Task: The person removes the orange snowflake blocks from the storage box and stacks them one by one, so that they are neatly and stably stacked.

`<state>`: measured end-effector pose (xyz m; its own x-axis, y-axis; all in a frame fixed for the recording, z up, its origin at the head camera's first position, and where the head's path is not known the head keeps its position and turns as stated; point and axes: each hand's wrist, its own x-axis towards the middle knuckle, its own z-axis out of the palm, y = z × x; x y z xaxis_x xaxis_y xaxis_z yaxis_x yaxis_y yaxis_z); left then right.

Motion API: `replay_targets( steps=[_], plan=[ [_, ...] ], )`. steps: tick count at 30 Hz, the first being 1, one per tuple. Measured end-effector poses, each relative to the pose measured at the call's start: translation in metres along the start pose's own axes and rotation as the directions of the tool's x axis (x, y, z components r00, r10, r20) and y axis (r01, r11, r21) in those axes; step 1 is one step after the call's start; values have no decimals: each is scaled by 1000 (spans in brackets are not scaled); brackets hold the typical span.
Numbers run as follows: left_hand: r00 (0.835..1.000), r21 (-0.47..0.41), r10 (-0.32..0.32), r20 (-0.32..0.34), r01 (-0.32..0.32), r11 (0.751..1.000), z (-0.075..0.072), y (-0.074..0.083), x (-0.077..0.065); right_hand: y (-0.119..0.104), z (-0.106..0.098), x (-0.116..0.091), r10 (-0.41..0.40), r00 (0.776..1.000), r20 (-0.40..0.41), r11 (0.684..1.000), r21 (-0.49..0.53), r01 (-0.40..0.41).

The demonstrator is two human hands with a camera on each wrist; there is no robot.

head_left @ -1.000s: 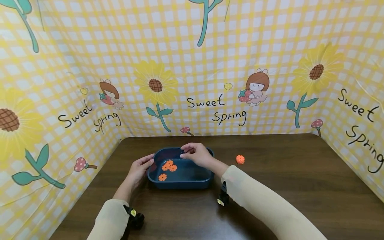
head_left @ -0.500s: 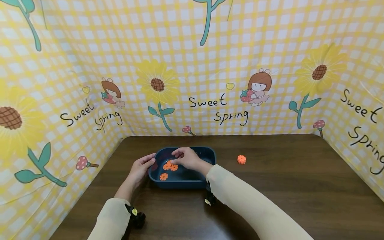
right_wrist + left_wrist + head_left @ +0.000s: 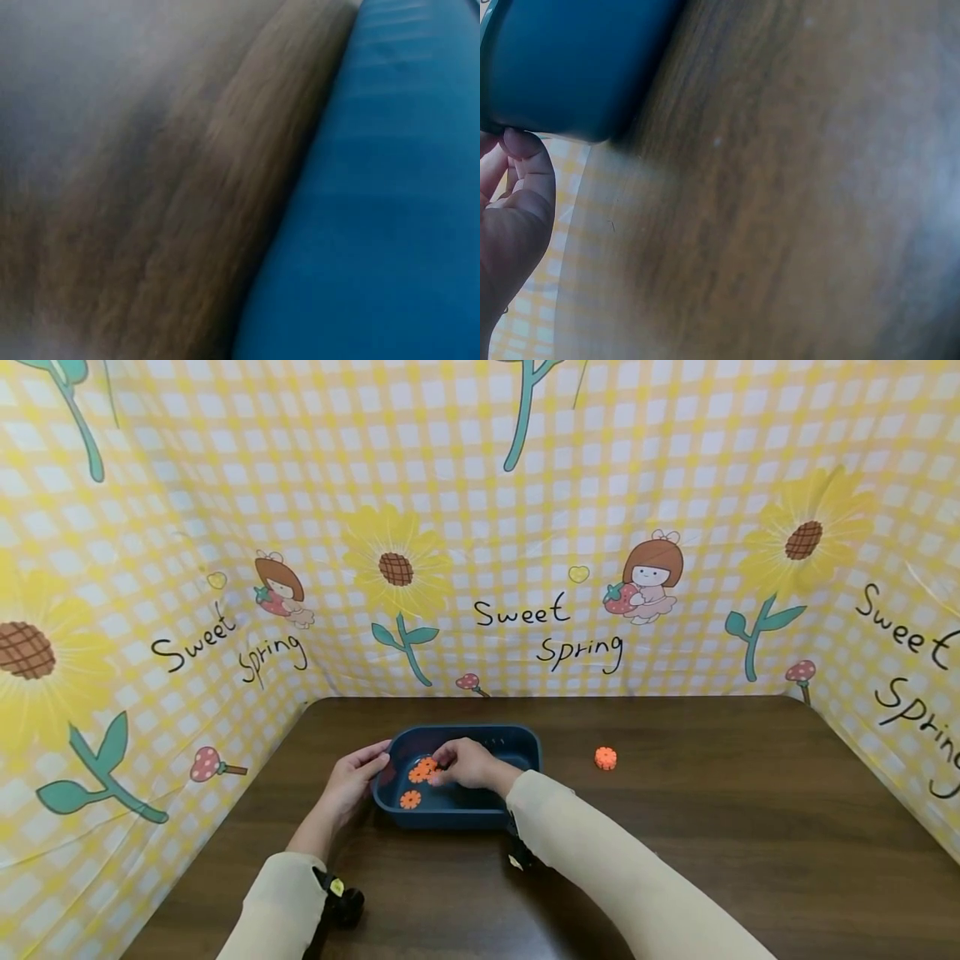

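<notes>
A dark blue rectangular plastic basin [image 3: 457, 818] stands on the table. My left hand [image 3: 348, 785] holds its left end, and in the left wrist view the thumb [image 3: 526, 144] lies against the basin wall [image 3: 562, 67]. Inside, towards the left, several orange flower-shaped plastic discs [image 3: 418, 772] lie in a cluster. One more disc [image 3: 410, 799] lies apart, nearer the front wall. My right hand [image 3: 472, 766] reaches into the basin with bent fingers at the right side of the cluster. It partly covers the discs there, so any grip on one is unclear.
To the right of the basin, a small stack of orange flower-shaped discs [image 3: 605, 758] sits on the brown wooden table [image 3: 712, 827]. A yellow checked cloth [image 3: 480, 527] hangs behind the table and along both sides.
My right hand has moved left and down, from over the basin's middle to the disc cluster. My left hand keeps its hold on the basin. The view has shifted slightly.
</notes>
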<state>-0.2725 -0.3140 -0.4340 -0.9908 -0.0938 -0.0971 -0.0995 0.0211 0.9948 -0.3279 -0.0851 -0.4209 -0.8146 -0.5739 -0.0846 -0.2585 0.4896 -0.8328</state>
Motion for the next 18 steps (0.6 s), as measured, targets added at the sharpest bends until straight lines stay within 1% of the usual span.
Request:
replay_targets(
  steps=[11,18],
  plan=[
    [1000,8,-3,12,2,1000,-1,1,0,0,2,1,-5,998,58,995,-96,11],
    [1000,8,-18,4,18,1000,0,2,0,-2,5,1,-48,996,79,988,-141,59]
  ],
)
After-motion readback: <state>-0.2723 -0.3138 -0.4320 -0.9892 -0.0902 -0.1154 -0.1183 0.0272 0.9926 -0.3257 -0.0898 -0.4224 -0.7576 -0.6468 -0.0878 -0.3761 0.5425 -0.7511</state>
